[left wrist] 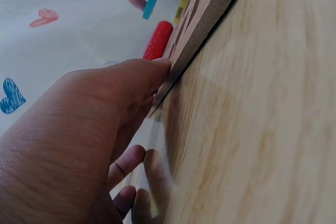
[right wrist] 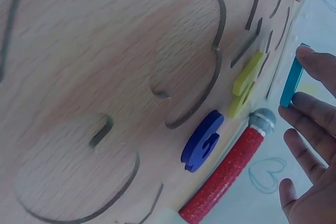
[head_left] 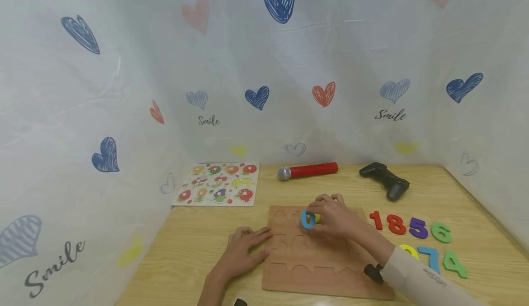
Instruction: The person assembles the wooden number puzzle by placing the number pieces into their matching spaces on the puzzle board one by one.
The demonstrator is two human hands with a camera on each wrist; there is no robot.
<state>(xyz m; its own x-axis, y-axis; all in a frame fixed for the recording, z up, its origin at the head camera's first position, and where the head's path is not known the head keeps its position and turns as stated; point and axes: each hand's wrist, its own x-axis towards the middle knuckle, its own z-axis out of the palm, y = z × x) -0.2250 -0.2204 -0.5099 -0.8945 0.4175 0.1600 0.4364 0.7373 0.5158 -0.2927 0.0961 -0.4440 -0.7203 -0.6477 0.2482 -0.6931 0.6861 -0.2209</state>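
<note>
My right hand (head_left: 336,219) pinches a light blue number 0 piece (head_left: 303,220) between thumb and fingers, above the upper part of a wooden puzzle board (head_left: 293,283). Edge-on, the same piece appears in the right wrist view, apart from the board. A yellow number piece (right wrist: 245,82), seemingly a 2, and a dark blue 3 (right wrist: 198,145) sit in the board's upper row. At the board's left edge rests my left hand (head_left: 245,251), its thumb and forefinger touching the rim. The remaining left fingers bend loosely at the tabletop.
Right of the board lie loose numbers: a red 1 (head_left: 376,220), orange 8 (head_left: 396,224), purple 5 (head_left: 419,228), green 6 (head_left: 441,232), blue 7 (head_left: 432,258), green 4 (head_left: 454,264) and a partly hidden yellow piece (head_left: 409,251). Behind are a fruit puzzle (head_left: 211,203), red microphone (head_left: 314,170) and black game controller (head_left: 386,180).
</note>
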